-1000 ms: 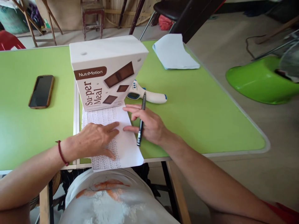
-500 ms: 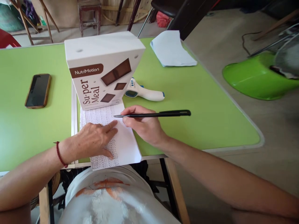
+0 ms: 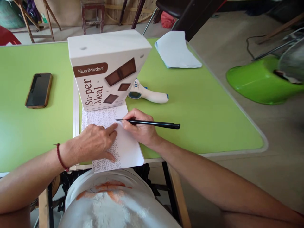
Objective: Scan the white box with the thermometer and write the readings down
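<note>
A black pen [image 3: 161, 124] is gripped in my right hand [image 3: 140, 128], its tip at the edge of the written rows on a white sheet of paper [image 3: 129, 148]. Small handwriting fills the sheet's left part; the right part is blank. My left hand [image 3: 97, 141] lies across the writing with fingers spread, pressing the paper down, the forefinger close to the pen tip. Over the sheet's top end stands a white NutriMotion box [image 3: 95, 88], upright, hiding what lies beneath it. Just behind my right hand is a white thermometer gun [image 3: 154, 96].
A phone [image 3: 38, 90] lies at the left of the green table [image 3: 190, 110]. Folded white papers [image 3: 177, 50] rest near the far edge. On the floor to the right is a bright green plastic container [image 3: 258, 80]. A wooden stool [image 3: 92, 14] stands beyond the table.
The pen has tilted, its back end swinging down and toward me, and my right hand has shifted slightly left. My left hand stays on the paper.
</note>
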A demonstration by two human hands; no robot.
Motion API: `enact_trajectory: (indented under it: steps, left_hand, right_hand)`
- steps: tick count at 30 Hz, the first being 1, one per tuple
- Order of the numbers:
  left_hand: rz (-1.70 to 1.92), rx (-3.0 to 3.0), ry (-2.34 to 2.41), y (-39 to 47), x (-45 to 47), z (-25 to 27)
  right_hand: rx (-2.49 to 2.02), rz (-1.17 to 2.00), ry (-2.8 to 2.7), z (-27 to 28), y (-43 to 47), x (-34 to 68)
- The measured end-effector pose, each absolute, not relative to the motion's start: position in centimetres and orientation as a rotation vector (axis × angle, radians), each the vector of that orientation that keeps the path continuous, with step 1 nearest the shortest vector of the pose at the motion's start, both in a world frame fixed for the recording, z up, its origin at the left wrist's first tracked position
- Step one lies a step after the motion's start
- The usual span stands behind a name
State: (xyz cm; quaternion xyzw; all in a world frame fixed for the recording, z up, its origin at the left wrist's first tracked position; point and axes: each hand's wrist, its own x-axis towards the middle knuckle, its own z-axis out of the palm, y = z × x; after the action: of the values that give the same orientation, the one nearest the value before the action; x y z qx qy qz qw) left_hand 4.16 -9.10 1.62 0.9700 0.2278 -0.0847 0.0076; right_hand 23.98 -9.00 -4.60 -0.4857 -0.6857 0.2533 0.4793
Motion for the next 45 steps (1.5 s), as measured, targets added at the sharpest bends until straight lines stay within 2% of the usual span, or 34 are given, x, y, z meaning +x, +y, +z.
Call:
enact_trajectory:
  steps: [45]
  left_hand:
    - [-0.386, 3.015, 0.731, -9.06, 4.34, 1.88]
  right_hand:
    - [-1.126, 0.611, -1.742, -4.36, -8.92, 23.93]
